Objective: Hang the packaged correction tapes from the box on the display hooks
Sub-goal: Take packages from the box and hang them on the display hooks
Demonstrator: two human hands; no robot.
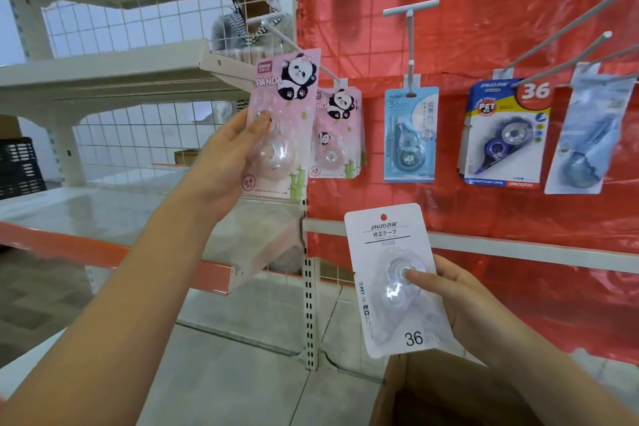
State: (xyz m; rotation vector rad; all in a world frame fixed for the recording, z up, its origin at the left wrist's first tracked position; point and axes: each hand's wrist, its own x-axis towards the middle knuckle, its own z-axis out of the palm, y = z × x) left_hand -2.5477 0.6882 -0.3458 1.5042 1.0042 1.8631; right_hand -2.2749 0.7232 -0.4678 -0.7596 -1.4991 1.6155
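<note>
My left hand (226,157) grips a pink panda correction tape pack (287,104), raised so its top hole sits on the tip of the leftmost white display hook (276,33). Behind it on the same hook hang more panda packs (337,135). My right hand (460,301) holds a white JINUO correction tape pack (387,252) marked 36, lower down and upright, above the open cardboard box (449,394) at the bottom right.
Against the red backing, other hooks carry a light blue pack (409,135), a dark blue "36" pack (506,135) and a pale blue pack (587,135). White wire-mesh shelving (103,79) stands to the left. A person is partly visible behind the mesh (242,24).
</note>
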